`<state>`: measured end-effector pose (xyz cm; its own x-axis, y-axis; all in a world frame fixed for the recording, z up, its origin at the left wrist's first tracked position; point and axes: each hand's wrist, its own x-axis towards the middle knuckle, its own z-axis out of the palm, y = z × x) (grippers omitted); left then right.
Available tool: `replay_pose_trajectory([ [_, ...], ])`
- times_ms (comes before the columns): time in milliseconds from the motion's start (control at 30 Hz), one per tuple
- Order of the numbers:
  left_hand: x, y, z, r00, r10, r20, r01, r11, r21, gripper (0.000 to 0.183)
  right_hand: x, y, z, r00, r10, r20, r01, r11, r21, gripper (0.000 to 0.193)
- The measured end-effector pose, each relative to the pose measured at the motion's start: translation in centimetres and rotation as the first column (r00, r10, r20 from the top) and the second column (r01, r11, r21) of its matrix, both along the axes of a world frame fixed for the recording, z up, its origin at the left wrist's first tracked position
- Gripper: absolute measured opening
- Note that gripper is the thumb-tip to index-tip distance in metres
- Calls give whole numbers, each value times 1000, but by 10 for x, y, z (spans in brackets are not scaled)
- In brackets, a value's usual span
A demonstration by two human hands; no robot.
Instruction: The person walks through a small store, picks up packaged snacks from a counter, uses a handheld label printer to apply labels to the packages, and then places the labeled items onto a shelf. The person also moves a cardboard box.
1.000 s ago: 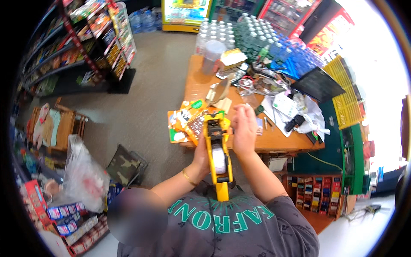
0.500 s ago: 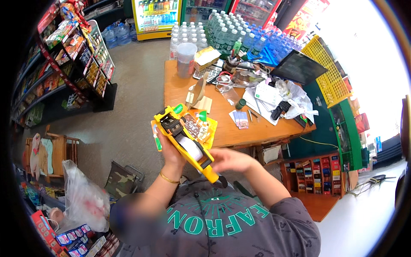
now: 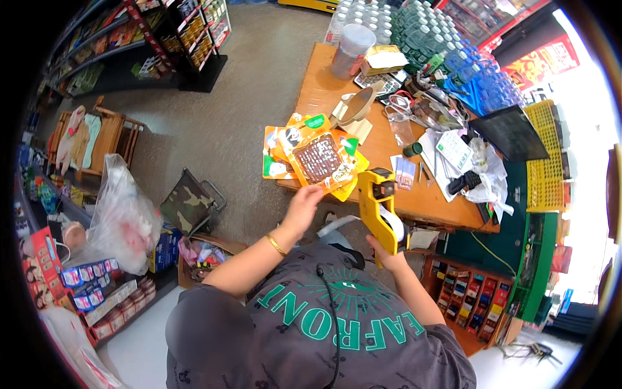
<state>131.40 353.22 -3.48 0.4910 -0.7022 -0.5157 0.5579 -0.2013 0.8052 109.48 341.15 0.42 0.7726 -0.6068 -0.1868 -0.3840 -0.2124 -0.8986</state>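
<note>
My left hand (image 3: 300,212) pinches the lower edge of an orange snack packet (image 3: 319,159) with a clear window showing brown food. That packet lies on top of several similar packets at the table's near left corner, partly jutting past the edge. In my right hand (image 3: 389,257) is a yellow label gun (image 3: 368,209), gripped by its handle, with a roll of white labels inside. The gun is tilted, its head at the table's near edge, just right of the packets. A strip of pale backing seems to trail from it to the left.
The wooden table (image 3: 316,84) also carries a round wooden-framed mirror (image 3: 357,107), a clear plastic tub (image 3: 353,52), a dark monitor (image 3: 510,133) and papers. Bottled water (image 3: 414,42) stands behind. A camouflage folding stool (image 3: 188,202) and a plastic bag (image 3: 129,220) are at left.
The label gun has passed from my left hand to my right and moved right. My left hand has gone to the snack packets. The view has shifted, so the table appears further right.
</note>
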Motion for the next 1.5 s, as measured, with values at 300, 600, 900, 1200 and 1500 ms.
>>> replay_pose_trajectory([
  [300, 19, -18, -94, 935, 353, 32, -352, 912, 210, 31, 86, -33, -28, 970, 109, -215, -114, 993, -12, 38],
  [600, 14, -41, -102, 908, 411, 77, -419, 892, 170, 26, 74, -43, -74, 867, 170, -469, -116, 983, 142, 41],
  [900, 21, -60, -58, 54, -371, 927, -241, 896, 372, 61, -7, -78, -8, 926, -109, -360, 270, 859, 435, 11],
  [1200, 20, -73, -62, -68, -549, 833, -180, 828, 531, 67, -29, -101, -10, 954, -193, -230, 290, 792, 537, 17],
  [1500, 7, -70, -59, 20, -585, 811, -248, 783, 571, 72, -49, -133, -12, 960, -226, -165, 279, 725, 630, 13],
])
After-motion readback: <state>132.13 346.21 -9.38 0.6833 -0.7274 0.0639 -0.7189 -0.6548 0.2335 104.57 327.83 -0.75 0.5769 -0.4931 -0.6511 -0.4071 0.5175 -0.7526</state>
